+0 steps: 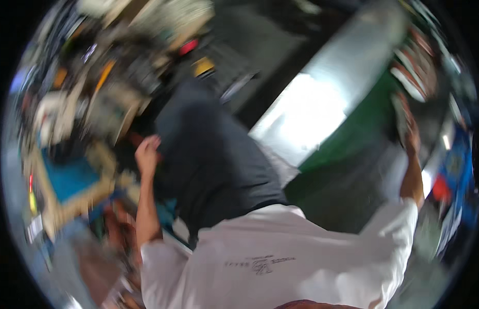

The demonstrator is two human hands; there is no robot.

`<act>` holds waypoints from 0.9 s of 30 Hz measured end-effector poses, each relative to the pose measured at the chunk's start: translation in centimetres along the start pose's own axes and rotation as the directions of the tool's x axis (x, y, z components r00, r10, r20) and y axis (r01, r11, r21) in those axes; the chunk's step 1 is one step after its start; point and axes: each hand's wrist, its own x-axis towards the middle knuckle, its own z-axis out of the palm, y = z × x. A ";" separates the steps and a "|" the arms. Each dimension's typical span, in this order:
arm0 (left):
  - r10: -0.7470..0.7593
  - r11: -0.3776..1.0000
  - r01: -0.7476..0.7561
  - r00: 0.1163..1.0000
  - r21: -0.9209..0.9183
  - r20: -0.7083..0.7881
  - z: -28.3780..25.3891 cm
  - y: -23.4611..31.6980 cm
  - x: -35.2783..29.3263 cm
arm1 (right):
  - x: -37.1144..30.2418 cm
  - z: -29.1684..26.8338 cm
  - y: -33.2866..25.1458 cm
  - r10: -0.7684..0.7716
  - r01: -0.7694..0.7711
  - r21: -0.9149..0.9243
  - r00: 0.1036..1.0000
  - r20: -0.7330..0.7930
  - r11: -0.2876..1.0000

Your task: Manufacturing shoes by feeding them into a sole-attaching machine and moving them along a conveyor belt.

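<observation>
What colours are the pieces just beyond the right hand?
The pieces look reddish-brown and white, though blurred, in the head view.

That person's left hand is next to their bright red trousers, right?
Not quite: the trousers are dark grey, not bright red, as the head view shows. The left hand is indeed next to them.

Before us, a long metallic surface [367, 44], white light [307, 110] glaring off it, a dark green surface [347, 134] alongside, all blurred.
</observation>
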 end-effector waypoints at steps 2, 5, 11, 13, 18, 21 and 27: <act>0.090 0.992 -0.083 0.993 0.094 -0.075 0.0 2.3 -1.5 | 7.2 8.0 -6.9 -0.203 0.141 0.418 0.973 0.108 0.897; 0.131 0.990 -0.121 0.982 0.077 -0.134 -0.9 0.3 -2.6 | 3.9 10.0 -5.5 -0.224 0.085 0.484 0.945 0.237 0.871; 0.489 0.856 -0.419 0.847 0.304 -0.210 2.1 -0.5 -2.2 | 2.9 12.6 -2.8 0.020 -0.106 0.288 0.958 0.287 0.952; 0.445 0.888 -0.412 0.882 0.206 -0.155 1.9 -1.3 -2.4 | -1.0 12.4 -2.7 0.126 -0.184 0.203 0.954 0.271 0.962; 0.472 0.881 -0.458 0.867 0.118 -0.160 3.1 -1.3 -2.4 | -12.3 18.1 -11.1 0.481 -0.485 0.006 0.868 0.128 0.874; 0.465 0.885 -0.458 0.875 0.079 -0.134 4.6 0.5 -2.0 | -13.6 17.3 -17.0 0.677 -0.676 -0.041 0.734 0.050 0.736; 0.647 0.751 -0.645 0.761 -0.142 -0.035 10.1 4.8 -1.8 | -13.1 14.6 -28.6 0.581 -0.503 0.815 0.768 0.270 0.286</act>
